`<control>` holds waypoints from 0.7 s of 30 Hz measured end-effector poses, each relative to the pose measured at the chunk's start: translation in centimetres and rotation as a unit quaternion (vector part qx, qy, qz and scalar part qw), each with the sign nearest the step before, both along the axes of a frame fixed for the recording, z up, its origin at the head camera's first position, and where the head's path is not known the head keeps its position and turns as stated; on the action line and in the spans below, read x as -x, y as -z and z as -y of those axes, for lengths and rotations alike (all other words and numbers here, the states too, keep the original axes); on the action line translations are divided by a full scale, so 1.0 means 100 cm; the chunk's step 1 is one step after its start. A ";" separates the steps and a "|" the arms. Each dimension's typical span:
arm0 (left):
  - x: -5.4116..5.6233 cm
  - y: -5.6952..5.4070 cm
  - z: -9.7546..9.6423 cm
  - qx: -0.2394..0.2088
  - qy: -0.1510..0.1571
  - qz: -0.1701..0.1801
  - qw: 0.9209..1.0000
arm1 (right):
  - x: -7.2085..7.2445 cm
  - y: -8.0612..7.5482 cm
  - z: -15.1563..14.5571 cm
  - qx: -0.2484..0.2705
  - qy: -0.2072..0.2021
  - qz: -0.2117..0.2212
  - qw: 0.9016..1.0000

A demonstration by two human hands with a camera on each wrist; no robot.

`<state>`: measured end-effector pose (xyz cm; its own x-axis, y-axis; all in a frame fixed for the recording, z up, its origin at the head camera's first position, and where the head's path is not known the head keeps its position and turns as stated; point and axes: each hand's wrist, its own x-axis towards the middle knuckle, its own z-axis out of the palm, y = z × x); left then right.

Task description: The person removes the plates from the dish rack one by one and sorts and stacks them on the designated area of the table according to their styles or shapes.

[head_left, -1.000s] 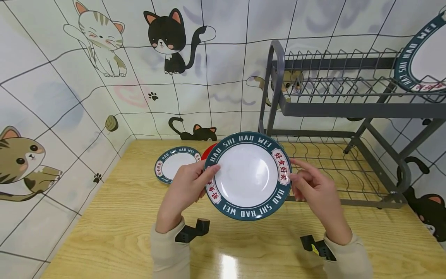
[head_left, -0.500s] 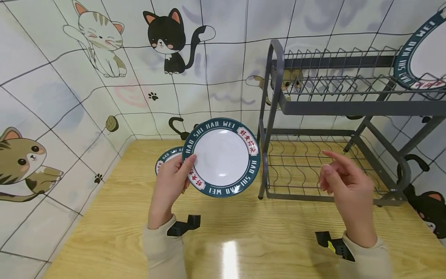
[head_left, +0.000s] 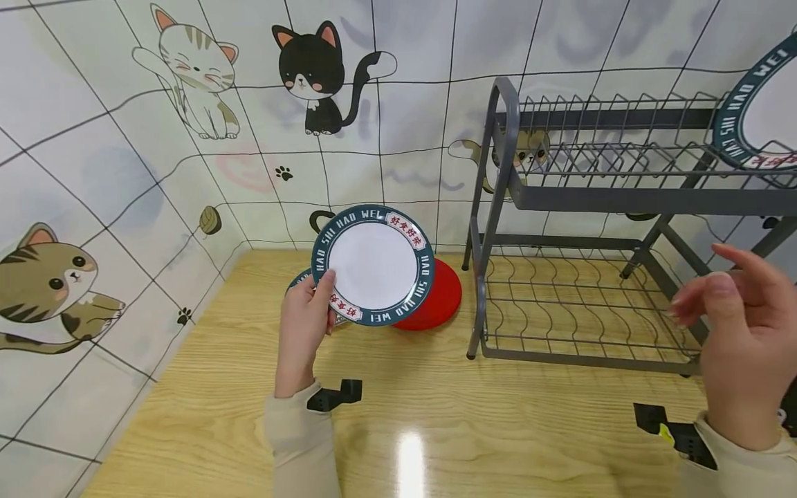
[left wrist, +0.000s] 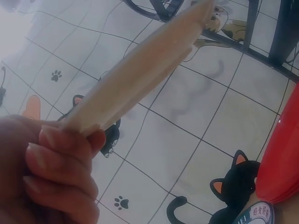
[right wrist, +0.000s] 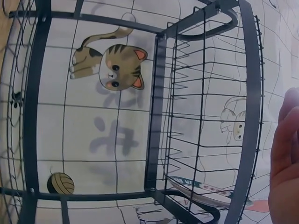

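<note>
My left hand grips the left rim of a white plate with a dark green lettered border, thumb on its face and fingers behind. The plate is raised above the table, its face toward the head camera; the left wrist view catches this plate nearly edge-on. Behind it, mostly hidden, a second green-rimmed plate lies on the table beside a flat, round red object. At the far right, my right hand holds nothing, fingers loosely bent, in front of the dish rack.
The grey two-tier wire rack stands on the wooden table at the right. Another green-rimmed plate stands upright at the right of its top tier. A tiled wall with cat pictures closes off the back and left.
My right hand has let go of the plate and moved right, past the rack's middle. My left hand has carried the plate left and slightly up, uncovering more of the red object.
</note>
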<state>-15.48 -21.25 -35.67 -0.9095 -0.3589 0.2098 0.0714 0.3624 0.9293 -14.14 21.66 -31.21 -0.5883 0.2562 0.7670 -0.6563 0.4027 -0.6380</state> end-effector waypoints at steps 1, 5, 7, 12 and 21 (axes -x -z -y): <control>0.001 0.001 0.001 -0.009 -0.007 0.002 1.000 | 0.000 -0.002 -0.002 -0.001 -0.007 0.000 1.000; 0.003 0.005 0.003 -0.046 -0.025 0.006 0.999 | 0.000 -0.010 -0.006 -0.014 0.001 0.014 1.000; 0.004 0.007 0.004 -0.064 -0.031 0.007 0.997 | 0.000 -0.014 -0.006 -0.025 0.013 0.014 0.999; 0.006 0.011 0.007 -0.105 -0.035 0.008 0.994 | 0.003 -0.021 -0.009 -0.044 0.030 0.003 0.999; 0.011 0.022 0.013 -0.130 -0.032 0.014 0.991 | 0.016 -0.031 -0.028 -0.100 0.056 0.012 0.993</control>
